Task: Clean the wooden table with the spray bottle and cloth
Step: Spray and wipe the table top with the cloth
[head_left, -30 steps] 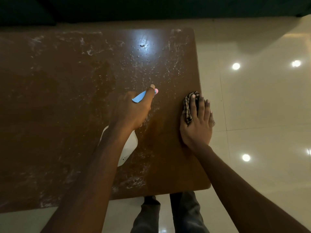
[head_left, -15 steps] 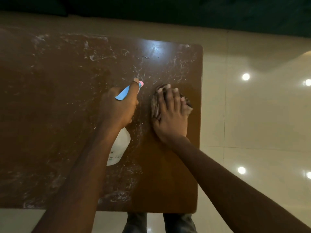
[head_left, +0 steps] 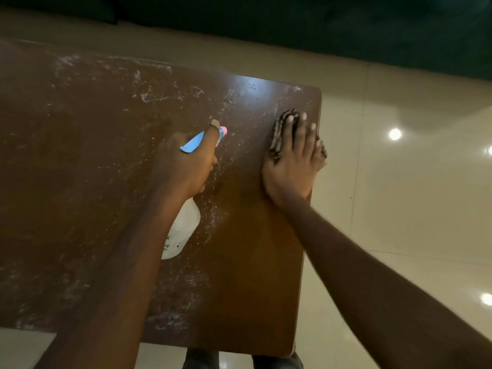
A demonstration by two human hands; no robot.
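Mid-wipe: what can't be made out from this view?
Head view, white plastic spray bottle: neck hidden under gripping left hand; label print too small.
Head view, dark striped cloth: mostly covered by flat right hand.
Head view, brown wooden table: left part cut off by frame edge.

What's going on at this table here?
A person is cleaning a wooden table. Their left hand grips a white spray bottle with a blue trigger, its nozzle pointing away from them over the tabletop. Their right hand presses flat on a checked cloth near the table's right edge. White smears cover much of the surface, while the strip nearer the person on the right looks clean.
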